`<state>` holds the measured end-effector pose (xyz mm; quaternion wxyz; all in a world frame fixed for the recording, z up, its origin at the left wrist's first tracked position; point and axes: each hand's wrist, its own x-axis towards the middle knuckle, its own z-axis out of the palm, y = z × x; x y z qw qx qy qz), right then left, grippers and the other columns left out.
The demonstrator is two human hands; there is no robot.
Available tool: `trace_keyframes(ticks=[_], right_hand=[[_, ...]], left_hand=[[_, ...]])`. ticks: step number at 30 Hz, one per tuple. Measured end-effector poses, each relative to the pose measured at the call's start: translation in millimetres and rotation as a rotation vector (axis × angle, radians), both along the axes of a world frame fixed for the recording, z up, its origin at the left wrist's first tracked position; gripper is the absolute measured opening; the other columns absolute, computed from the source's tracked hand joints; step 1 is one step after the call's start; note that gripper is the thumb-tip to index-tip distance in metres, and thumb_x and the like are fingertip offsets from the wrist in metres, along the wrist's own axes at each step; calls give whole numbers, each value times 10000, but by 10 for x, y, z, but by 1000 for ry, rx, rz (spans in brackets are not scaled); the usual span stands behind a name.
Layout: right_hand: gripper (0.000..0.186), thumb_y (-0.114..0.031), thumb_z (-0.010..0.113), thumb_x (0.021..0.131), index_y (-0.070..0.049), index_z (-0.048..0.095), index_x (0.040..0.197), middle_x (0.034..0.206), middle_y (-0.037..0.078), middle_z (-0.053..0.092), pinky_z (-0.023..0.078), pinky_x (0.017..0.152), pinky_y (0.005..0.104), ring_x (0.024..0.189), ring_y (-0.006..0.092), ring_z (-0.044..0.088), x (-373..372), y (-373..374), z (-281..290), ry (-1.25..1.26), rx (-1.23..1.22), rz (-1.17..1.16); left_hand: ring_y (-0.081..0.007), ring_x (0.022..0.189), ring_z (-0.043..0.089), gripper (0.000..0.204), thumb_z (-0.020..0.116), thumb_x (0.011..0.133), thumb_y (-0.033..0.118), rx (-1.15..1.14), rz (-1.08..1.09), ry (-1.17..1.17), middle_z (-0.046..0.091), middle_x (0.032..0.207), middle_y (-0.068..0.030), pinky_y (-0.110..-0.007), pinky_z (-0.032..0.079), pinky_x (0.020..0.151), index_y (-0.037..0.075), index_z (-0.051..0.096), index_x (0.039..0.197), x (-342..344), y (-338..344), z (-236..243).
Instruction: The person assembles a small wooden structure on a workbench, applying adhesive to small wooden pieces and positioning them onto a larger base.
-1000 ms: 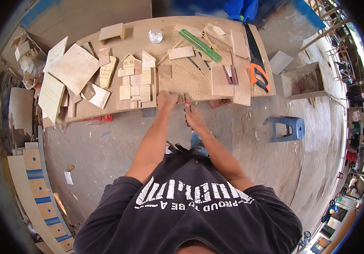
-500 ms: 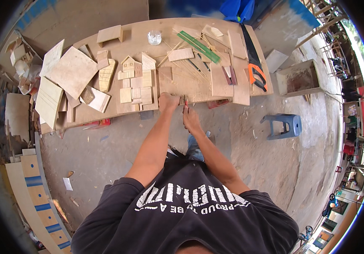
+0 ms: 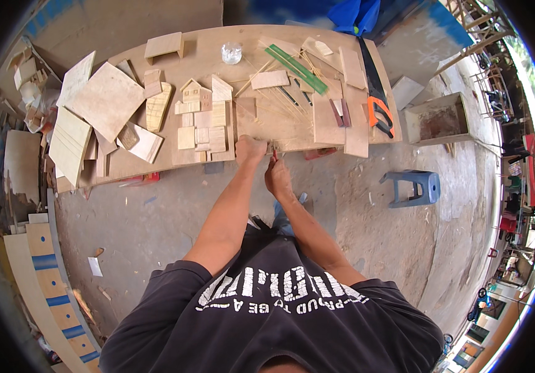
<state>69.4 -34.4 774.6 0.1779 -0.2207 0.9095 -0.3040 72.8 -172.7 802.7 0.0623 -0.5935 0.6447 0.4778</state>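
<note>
At the front edge of the wooden table (image 3: pixel 174 163), my left hand (image 3: pixel 251 149) is closed, pressed to the board; whatever its fingers hold is too small to make out. Just right of it and slightly nearer me, my right hand (image 3: pixel 278 177) grips a small red tool (image 3: pixel 274 156), whose tip reaches the table edge beside the left fingers. Its kind is not clear. To the left lies a house-shaped wooden assembly (image 3: pixel 202 118) of small blocks. Thin sticks (image 3: pixel 280 112) are scattered beyond my hands, with a small wooden slat (image 3: pixel 270 79) among them.
A green ruler (image 3: pixel 296 68) and an orange-handled saw (image 3: pixel 380 117) lie to the right, near a knife-like tool (image 3: pixel 341 113) on boards. Loose plywood pieces (image 3: pixel 107 101) pile up at left. A clear glass (image 3: pixel 231 53) stands at the back. On the floor is a blue stool (image 3: pixel 411 188).
My right hand has shifted slightly left and its grip has turned a little, with the red tool still in it. My left hand stays at the table edge. The whole view has tilted slightly.
</note>
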Motion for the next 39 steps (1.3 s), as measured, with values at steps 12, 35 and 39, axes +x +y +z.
trace_keyframes(ticks=[12, 35, 39], right_hand=[[412, -332, 406, 1046, 50, 518, 942, 843, 381, 633, 468, 730, 628, 825, 573, 608, -43, 4, 141, -78, 73, -20], [482, -373, 380, 1046, 60, 589, 1000, 918, 392, 641, 485, 788, 610, 907, 549, 634, -133, -72, 214, -114, 88, -20], [576, -411, 306, 1059, 77, 596, 1156, 970, 371, 651, 477, 824, 604, 932, 550, 626, -285, 49, 63, -221, 54, -1]], left_hand=[[-317, 973, 722, 490, 834, 682, 391, 27, -7, -51, 732, 1056, -179, -426, 587, 834, 40, 723, 1007, -58, -36, -194], [-236, 793, 746, 312, 816, 737, 320, -31, 69, 66, 758, 815, -107, -367, 590, 761, 39, 738, 847, -47, -14, 5], [-241, 797, 747, 318, 811, 733, 320, -21, 10, 69, 758, 817, -107, -364, 591, 763, 33, 738, 850, -53, -8, -21]])
